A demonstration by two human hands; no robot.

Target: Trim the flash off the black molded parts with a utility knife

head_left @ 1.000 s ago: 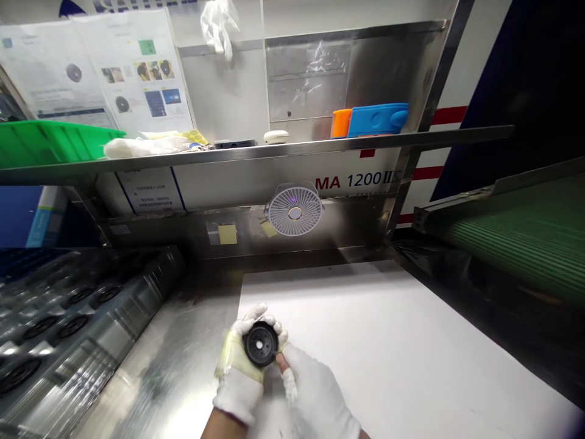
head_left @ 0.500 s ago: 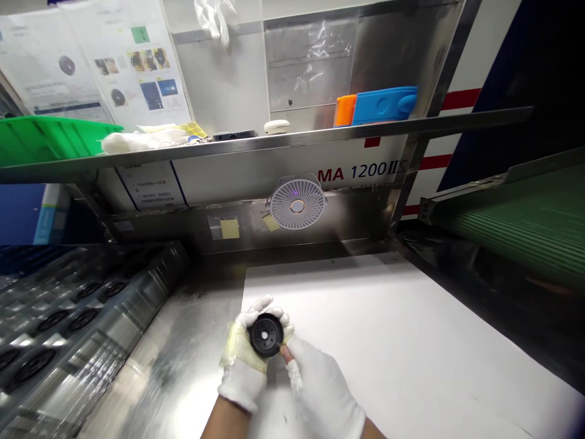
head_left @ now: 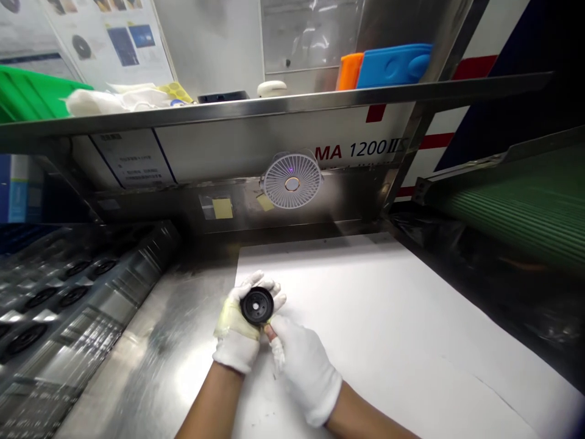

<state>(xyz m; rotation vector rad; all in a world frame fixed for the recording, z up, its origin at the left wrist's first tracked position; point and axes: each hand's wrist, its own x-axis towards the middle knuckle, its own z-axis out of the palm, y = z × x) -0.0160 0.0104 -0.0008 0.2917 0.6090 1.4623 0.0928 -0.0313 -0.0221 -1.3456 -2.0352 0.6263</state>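
A round black plastic wheel-like part (head_left: 256, 306) with a pale hole at its centre rests in my left hand (head_left: 237, 329). That hand wears a white glove with yellowish tape around it, and its fingers curl around the part's far side. My right hand (head_left: 304, 366), also in a white glove, is closed at the part's lower edge. A bare fingertip shows through this glove. Whatever lies between its fingers is hidden or too small to name. Both hands are above a white sheet (head_left: 365, 317) on the metal table (head_left: 183, 329).
Clear plastic trays (head_left: 132, 286) of similar black parts stand at the left. A small round fan (head_left: 292, 181) is mounted ahead, below a metal shelf (head_left: 301, 105). On the shelf are a green bin (head_left: 36, 94) and a blue case (head_left: 395, 65). A green ribbed conveyor (head_left: 516, 189) lies right.
The view has tilted down slightly, so the shelf and fan sit higher. The right hand has shifted from the part's right side to its lower edge. The left hand keeps the part.
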